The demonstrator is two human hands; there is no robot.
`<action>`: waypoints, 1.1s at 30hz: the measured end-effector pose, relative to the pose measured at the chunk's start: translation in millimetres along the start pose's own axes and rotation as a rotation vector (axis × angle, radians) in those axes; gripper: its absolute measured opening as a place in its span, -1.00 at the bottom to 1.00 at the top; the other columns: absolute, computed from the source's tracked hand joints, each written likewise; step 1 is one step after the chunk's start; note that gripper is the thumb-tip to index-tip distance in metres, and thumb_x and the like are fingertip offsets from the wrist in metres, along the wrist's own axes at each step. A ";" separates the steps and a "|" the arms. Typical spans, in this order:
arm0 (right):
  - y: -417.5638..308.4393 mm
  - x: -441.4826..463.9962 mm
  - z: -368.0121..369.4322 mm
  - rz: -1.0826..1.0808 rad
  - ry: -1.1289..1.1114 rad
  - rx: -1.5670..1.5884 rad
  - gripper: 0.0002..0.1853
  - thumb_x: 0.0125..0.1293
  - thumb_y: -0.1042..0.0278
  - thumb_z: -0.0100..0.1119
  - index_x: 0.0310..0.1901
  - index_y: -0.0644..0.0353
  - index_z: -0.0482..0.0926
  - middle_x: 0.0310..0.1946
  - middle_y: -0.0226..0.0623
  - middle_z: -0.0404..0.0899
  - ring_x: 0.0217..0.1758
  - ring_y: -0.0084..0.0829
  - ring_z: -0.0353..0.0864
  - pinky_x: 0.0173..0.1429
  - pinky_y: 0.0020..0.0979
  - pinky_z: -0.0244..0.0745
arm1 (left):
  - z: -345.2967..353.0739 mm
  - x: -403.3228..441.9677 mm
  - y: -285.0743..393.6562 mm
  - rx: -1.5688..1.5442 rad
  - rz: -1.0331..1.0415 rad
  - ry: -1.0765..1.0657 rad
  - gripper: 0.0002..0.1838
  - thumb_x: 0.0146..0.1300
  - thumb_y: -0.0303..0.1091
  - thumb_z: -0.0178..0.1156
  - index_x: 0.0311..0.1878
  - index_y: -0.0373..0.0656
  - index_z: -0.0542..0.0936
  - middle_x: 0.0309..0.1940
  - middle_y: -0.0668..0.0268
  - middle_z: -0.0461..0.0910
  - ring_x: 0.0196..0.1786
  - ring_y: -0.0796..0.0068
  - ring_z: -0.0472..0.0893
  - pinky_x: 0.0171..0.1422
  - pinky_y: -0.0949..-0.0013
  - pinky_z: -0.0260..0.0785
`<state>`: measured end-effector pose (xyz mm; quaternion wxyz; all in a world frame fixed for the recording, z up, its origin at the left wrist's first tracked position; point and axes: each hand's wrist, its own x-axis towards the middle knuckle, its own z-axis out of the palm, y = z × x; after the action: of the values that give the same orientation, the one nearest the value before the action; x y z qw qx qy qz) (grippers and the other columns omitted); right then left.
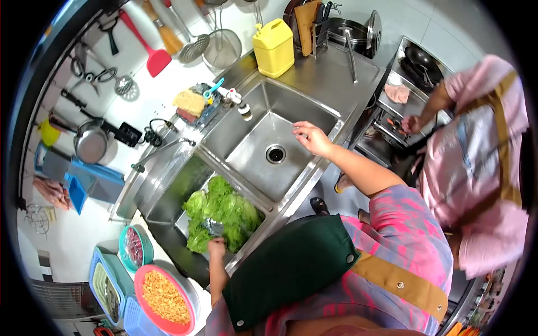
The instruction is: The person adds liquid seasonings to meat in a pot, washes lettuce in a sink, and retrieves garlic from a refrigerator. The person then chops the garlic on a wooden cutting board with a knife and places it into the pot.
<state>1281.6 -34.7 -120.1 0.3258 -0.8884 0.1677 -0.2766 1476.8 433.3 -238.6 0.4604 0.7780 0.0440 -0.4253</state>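
In the left sink basin (168, 221) lies a heap of green leafy lettuce (227, 207). My left hand (217, 245) is at the near edge of the leaves, its fingers curled beside a small shiny patch; what they hold is too small to make out. Over the right basin (246, 159), near its right rim, my right hand (314, 139) hovers with its fingers apart and nothing in them. A drain (275, 154) shows in the floor of that basin. The faucet (162, 152) is behind the left basin.
Left of the sink stand a red bowl of orange-yellow pieces (165, 299), a teal bowl (136, 249) and a blue basket (106, 285). Behind are sponges (189, 103) and a yellow jug (273, 49). At right, another person (476, 145) works by the stove (414, 73).
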 end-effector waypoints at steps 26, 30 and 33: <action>148.5 197.6 -285.6 0.189 0.492 0.566 -0.78 0.20 0.44 0.02 -0.10 0.21 0.42 -0.35 -0.42 0.51 -0.40 -0.68 0.46 -0.42 -0.64 0.35 | 274.2 22.7 226.2 -0.007 0.489 0.200 -0.69 0.21 -0.16 0.07 -0.43 -0.22 0.57 -0.73 0.46 0.38 -0.70 0.70 0.29 -0.63 0.58 0.13; 161.6 291.0 -335.2 0.239 0.544 0.744 -0.68 0.11 0.48 0.06 -0.07 0.31 0.35 -0.36 -0.36 0.48 -0.37 -0.58 0.48 -0.38 -0.59 0.40 | 328.3 27.4 321.6 0.085 0.665 0.143 -0.75 0.24 -0.36 0.01 -0.07 -0.25 0.52 -0.65 0.45 0.43 -0.67 0.73 0.30 -0.59 0.61 0.17; 194.7 372.8 -356.4 0.268 0.476 0.913 -0.69 0.09 0.48 0.07 -0.09 0.32 0.34 -0.37 -0.33 0.46 -0.36 -0.55 0.48 -0.35 -0.57 0.41 | 374.5 44.5 397.1 0.129 0.726 0.175 -0.76 0.22 -0.32 0.03 -0.17 -0.27 0.56 -0.62 0.39 0.48 -0.62 0.65 0.38 -0.50 0.54 0.26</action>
<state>1339.4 -528.6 117.7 0.6648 -0.5397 0.2114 -0.4713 1455.1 -90.6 -80.5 0.5258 0.8037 -0.2220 -0.1683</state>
